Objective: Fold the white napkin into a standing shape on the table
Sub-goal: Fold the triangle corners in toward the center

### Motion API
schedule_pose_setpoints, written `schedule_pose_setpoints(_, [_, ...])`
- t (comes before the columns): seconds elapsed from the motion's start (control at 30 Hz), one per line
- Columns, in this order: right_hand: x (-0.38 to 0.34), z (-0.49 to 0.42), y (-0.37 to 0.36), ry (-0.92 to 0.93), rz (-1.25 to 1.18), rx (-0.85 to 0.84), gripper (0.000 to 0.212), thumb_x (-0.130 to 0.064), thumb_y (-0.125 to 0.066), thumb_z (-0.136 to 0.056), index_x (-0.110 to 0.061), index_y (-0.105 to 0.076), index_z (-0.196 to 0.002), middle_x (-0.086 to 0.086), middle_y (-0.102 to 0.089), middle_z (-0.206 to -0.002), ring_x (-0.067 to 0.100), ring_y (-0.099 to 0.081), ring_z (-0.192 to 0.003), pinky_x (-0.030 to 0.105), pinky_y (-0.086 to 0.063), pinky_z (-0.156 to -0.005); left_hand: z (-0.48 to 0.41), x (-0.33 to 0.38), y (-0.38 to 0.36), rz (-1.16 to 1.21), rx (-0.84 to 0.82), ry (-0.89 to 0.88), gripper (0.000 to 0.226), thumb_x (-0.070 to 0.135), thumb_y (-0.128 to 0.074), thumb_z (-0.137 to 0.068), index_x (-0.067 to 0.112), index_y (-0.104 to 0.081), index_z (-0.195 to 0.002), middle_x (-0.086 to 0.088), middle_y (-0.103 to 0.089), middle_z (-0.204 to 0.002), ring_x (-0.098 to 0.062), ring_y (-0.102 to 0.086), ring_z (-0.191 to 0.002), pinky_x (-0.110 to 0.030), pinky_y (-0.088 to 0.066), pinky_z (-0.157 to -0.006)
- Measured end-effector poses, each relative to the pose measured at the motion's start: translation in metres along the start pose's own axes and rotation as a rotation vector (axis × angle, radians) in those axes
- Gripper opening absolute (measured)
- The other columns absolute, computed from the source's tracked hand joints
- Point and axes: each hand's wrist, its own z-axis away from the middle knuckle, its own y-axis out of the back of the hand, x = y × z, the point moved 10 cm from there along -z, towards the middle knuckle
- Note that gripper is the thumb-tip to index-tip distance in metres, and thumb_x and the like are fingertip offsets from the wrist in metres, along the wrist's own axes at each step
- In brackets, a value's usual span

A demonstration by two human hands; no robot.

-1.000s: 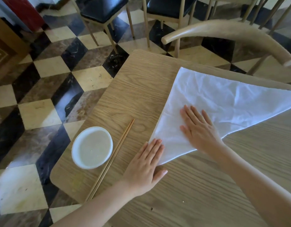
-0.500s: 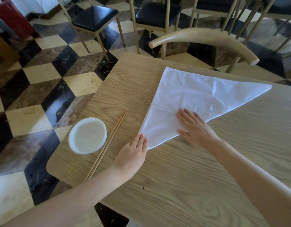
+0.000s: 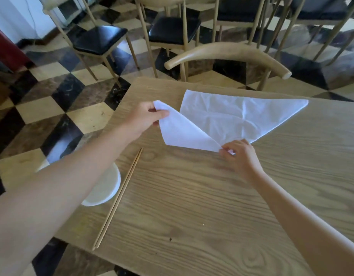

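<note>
Wooden table [image 3: 192, 196] stands on checkered floor [image 3: 86, 114], black-seated chairs [image 3: 98, 39] beyond.

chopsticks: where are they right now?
Head view, left part of the wooden table: the chopsticks lie beside the white bowl, on its right.

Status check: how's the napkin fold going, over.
Left hand pinches napkin corner, held up. Right hand pinches near tip. Napkin mostly flat, not yet standing. Chopsticks and bowl lie left, apart.
</note>
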Motion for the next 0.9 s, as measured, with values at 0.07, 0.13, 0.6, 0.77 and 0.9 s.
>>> schedule_pose_setpoints(0.07, [0.013,-0.007,0.000,-0.148,-0.053,-0.015,0.010,-0.021,-0.067,-0.083,-0.013,-0.073,-0.082,-0.007,-0.058,-0.071,0.019,-0.051,-0.081,0.027,-0.034,-0.070,-0.028,0.002,-0.007,0.050,-0.029,0.041,0.007,0.009,-0.063,-0.087,0.013,-0.063,-0.082,-0.002,-0.063,-0.077,-0.015,-0.055,-0.069,-0.021,-0.043,-0.057])
schedule_pose_setpoints(0.13, [0.026,-0.010,-0.004,-0.281,-0.100,-0.053,0.011,-0.023,-0.067,-0.083,-0.014,-0.071,-0.085,-0.006,-0.060,-0.072,0.017,-0.055,-0.078,0.025,-0.034,-0.068,-0.054,0.003,-0.015,0.032,-0.045,0.075,0.005,0.013,-0.064,-0.086,0.009,-0.066,-0.087,-0.004,-0.064,-0.080,-0.021,-0.052,-0.073,-0.024,-0.039,-0.058])
schedule_pose_setpoints(0.6, [0.025,-0.018,-0.003,-0.344,0.293,0.155,0.012,-0.022,-0.064,-0.084,-0.013,-0.058,-0.079,-0.006,-0.048,-0.065,0.018,-0.035,-0.075,0.027,-0.016,-0.070,-0.174,-0.042,-0.071,-0.175,-0.137,0.171,0.017,0.017,-0.067,-0.084,0.003,-0.068,-0.092,-0.006,-0.068,-0.090,-0.018,-0.063,-0.085,-0.024,-0.049,-0.071])
schedule_pose_setpoints(0.77, [0.025,-0.022,-0.002,-0.339,0.319,0.184,0.011,-0.019,-0.066,-0.082,-0.013,-0.058,-0.079,-0.008,-0.047,-0.066,0.017,-0.036,-0.075,0.025,-0.014,-0.070,-0.186,-0.040,-0.078,-0.326,-0.069,0.068,0.045,0.021,-0.069,-0.080,0.015,-0.034,-0.052,-0.001,-0.041,-0.057,-0.015,-0.041,-0.055,-0.025,-0.033,-0.055])
schedule_pose_setpoints(0.9, [0.025,-0.023,-0.003,-0.311,0.298,0.207,0.012,-0.017,-0.067,-0.081,-0.013,-0.057,-0.078,-0.007,-0.051,-0.066,0.024,-0.045,-0.077,0.025,-0.015,-0.071,-0.187,-0.041,-0.077,-0.322,-0.001,-0.016,0.047,0.018,-0.068,-0.079,0.016,-0.029,-0.053,0.004,-0.032,-0.054,-0.013,-0.032,-0.051,-0.025,-0.026,-0.050])
